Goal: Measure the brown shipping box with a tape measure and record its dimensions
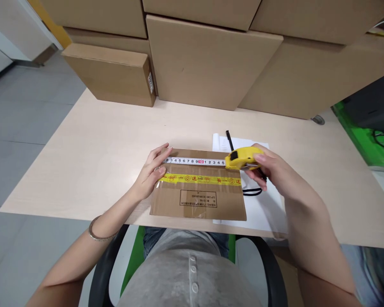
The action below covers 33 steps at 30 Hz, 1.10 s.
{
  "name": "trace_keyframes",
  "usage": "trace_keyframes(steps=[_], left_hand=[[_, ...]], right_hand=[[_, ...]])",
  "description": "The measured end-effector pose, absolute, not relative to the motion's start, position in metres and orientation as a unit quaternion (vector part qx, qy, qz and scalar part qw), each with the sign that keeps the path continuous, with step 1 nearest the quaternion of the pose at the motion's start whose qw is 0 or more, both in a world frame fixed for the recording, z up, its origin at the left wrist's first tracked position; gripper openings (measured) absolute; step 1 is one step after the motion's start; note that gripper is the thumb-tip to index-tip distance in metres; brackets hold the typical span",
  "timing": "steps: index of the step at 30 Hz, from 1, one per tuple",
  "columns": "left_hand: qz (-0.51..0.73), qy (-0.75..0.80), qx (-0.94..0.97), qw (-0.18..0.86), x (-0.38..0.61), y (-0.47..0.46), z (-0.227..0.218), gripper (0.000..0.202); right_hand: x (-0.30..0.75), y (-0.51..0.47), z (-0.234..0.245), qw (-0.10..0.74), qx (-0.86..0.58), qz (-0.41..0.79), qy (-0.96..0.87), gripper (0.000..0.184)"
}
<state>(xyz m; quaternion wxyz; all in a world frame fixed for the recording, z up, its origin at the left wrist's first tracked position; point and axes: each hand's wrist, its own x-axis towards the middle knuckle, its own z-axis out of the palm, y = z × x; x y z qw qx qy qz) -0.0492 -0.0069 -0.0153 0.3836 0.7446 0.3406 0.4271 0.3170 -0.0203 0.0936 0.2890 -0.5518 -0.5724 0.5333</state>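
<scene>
Tape measure (243, 157) across cardboard (198, 208), right hand (272, 166) gripping, left hand (147, 177) apparently pinning

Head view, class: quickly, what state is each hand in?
Left hand: touching the left edge of the cardboard box; whether its grip is closed cannot be told.
Right hand: closed, holding the yellow tape measure.

Tape measure (245, 157) across package (198, 189) on table (109, 145), papers (265, 211) beneath its right side, boxes (205, 64) behind
</scene>
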Motion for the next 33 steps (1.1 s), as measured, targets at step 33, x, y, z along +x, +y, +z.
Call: trace_keyframes(steps=[33], left_hand=[[0.432,0.358,0.710,0.426,-0.047,-0.009,-0.015,0.063]], right_hand=[[0.350,-0.025,0.068,0.342,-0.568,0.520,-0.539,0.037]])
